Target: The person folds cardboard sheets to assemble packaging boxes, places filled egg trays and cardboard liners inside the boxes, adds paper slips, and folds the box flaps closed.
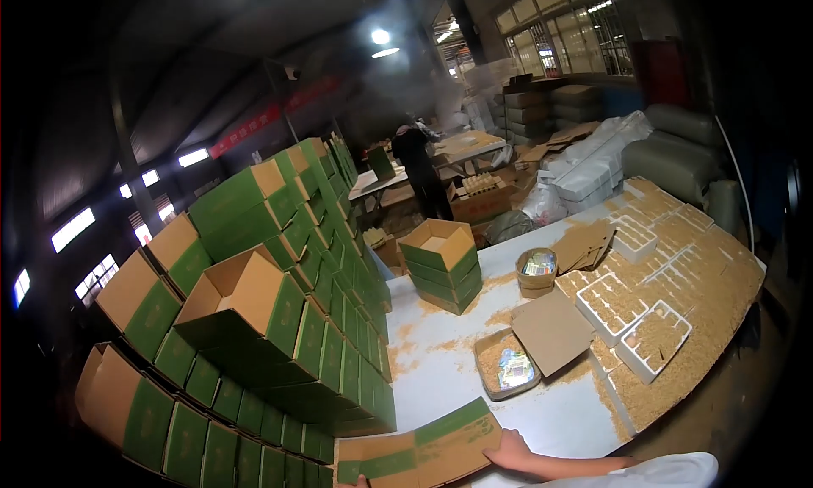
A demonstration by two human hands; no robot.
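Spanning left hand to right hand, green-brown cardboard

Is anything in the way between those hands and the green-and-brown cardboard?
Nothing visible: the right hand holds the cardboard directly at its right end. The left hand, mostly out of view, shows at its lower left edge.

Left side: high rows of green boxes wall off the tabletop.
Middle: a dusty open strip runs between the rows and the square basket.
Far end: a short box stack interrupts the strip.
Right side: a cardboard sheet overlaps the basket; white trays stand just beyond.
Near edge: the held carton blocks the front, leaving bare surface between right hand and basket.
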